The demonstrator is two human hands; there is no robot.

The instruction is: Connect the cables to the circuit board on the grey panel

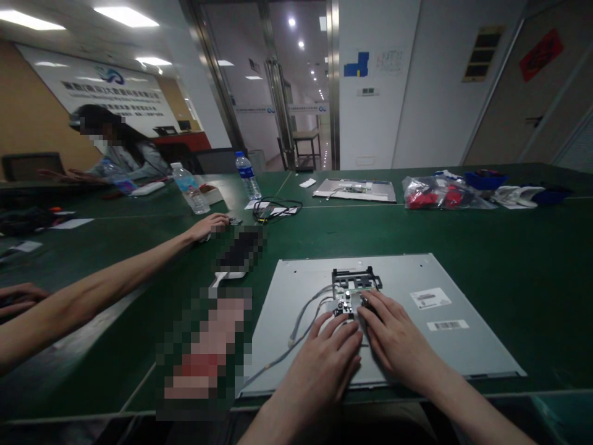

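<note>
A flat grey panel (389, 272) lies on the green table, with a black bracket (356, 278) and a small circuit board (343, 306) near its middle. Grey cables (301, 318) run from the board toward the panel's lower left. My left hand (327, 346) rests at the board's near edge, its fingers spread and slightly curled. At the board's right side is my right hand (393, 337), thumb and fingers drawn together around something dark and small that I cannot make out. Two white labels (430, 298) are stuck on the panel's right part.
Another person's arm (106, 272) reaches in from the left. A phone (238, 250), a black cable coil (278, 210) and bottles (248, 176) lie or stand beyond. Farther back are a second panel (354, 190) and plastic bags (445, 193). Another person sits at the far left.
</note>
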